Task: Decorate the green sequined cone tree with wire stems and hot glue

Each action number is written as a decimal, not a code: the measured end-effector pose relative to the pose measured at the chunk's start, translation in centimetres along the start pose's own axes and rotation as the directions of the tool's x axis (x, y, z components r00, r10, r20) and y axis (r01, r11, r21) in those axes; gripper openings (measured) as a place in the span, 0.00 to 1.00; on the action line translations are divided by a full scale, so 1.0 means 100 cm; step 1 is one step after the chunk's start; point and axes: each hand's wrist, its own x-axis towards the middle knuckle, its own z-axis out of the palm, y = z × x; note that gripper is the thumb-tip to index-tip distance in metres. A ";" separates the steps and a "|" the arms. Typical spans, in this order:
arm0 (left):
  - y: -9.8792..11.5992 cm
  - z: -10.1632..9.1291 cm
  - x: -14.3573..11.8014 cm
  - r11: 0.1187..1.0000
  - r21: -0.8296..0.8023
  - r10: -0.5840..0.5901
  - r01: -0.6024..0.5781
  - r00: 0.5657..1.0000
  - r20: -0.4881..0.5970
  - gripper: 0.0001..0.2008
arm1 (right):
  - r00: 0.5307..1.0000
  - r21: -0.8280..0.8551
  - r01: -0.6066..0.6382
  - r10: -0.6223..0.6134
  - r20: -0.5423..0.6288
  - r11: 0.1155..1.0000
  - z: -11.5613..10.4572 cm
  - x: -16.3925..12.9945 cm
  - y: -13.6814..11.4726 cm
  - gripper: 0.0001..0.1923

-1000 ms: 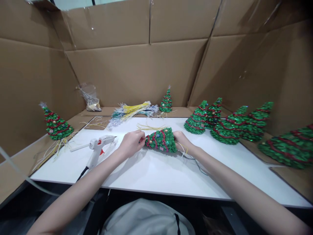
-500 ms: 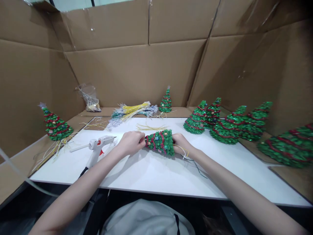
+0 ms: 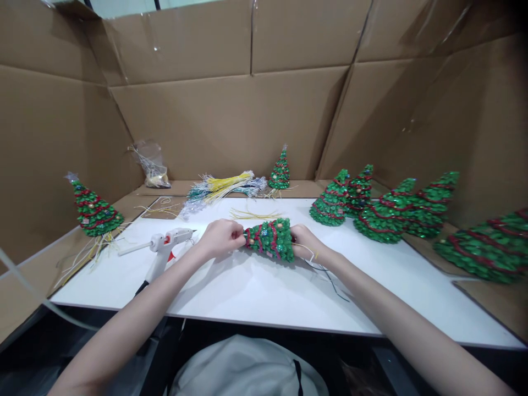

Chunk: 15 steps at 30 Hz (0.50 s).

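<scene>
A small green Christmas tree (image 3: 269, 240) with red garland and tiny ornaments lies sideways between my hands, just above the white board. My left hand (image 3: 224, 237) pinches its narrow tip at the left. At the wide base, my right hand (image 3: 307, 242) has its fingers tucked inside the tree, where they are hidden. Yellow, white and dark green wires (image 3: 332, 286) trail from the base past my right wrist. Left of my left hand, a white hot glue gun (image 3: 161, 250) rests on the board, a glue stick poking out of its back.
Several garlanded trees (image 3: 383, 217) stand at the right. Single trees stand at the far left (image 3: 94, 212) and at the back (image 3: 280, 171). Wire bundles (image 3: 226, 187) and a plastic bag (image 3: 152, 168) lie at the back. Loose yellow wires (image 3: 256, 214) lie behind my hands. Cardboard walls (image 3: 231, 121) enclose the board (image 3: 247, 297).
Almost nothing differs. My left hand has shifted very slightly at the tree's tip, and the wires by my right wrist have moved a little.
</scene>
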 end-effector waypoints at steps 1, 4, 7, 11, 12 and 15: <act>0.000 0.000 -0.001 1.000 -0.003 -0.004 0.004 1.000 -0.001 0.10 | 1.000 0.004 -0.002 0.002 -0.002 1.000 0.000 0.000 0.000 0.11; 0.001 -0.002 -0.003 1.000 -0.004 -0.015 0.015 1.000 -0.020 0.09 | 1.000 0.012 -0.006 0.006 -0.001 1.000 0.001 0.000 0.000 0.10; 0.006 -0.005 -0.004 0.999 0.041 -0.028 0.030 0.998 -0.061 0.09 | 1.000 0.014 -0.005 0.005 0.010 1.000 0.001 0.000 0.001 0.10; 0.011 -0.007 -0.004 0.991 0.130 -0.021 0.030 0.997 -0.069 0.10 | 1.000 0.008 -0.005 0.004 0.016 1.000 0.001 0.000 0.000 0.11; 0.011 -0.007 -0.003 0.990 0.141 -0.016 0.025 0.998 -0.059 0.10 | 1.000 0.011 -0.004 0.004 0.016 1.000 0.001 0.000 0.000 0.11; 0.010 -0.010 0.000 0.990 0.140 -0.010 0.012 1.000 -0.011 0.09 | 1.000 0.029 -0.004 0.003 0.012 1.000 0.001 -0.001 -0.002 0.11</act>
